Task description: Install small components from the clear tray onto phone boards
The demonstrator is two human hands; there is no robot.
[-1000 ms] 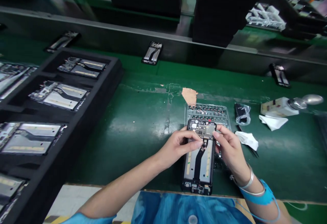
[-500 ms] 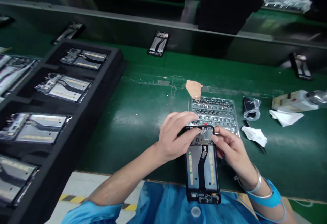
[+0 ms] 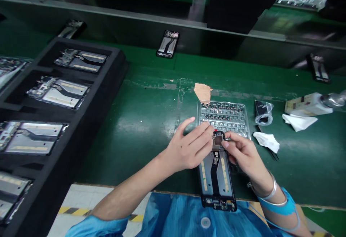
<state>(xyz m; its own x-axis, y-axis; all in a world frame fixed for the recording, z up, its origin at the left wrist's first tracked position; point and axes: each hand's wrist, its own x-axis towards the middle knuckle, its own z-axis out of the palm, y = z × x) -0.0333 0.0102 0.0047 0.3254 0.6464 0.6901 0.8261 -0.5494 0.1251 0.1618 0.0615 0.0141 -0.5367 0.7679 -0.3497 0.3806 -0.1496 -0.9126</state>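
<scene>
An opened phone body hangs over the table's near edge, its inner side with a black ribbon cable facing up. My right hand pinches its upper right edge between thumb and fingers. Across the phone's upper left part lies my left hand, back of the hand up, index finger or thumb raised, other fingers bent at the circuit board; their tips are hidden. Just behind the phone, a clear plastic tray holds rows of small dark parts.
Black foam tray with several phone bodies on the left. A phone body lies at the back. On the right are a bagged black item, white cloths, tweezers and a white bottle.
My left hand has shifted right over the phone's top, covering more of the board, with one finger now lifted away. The phone's lower end has swung slightly right. The view has moved a little.
</scene>
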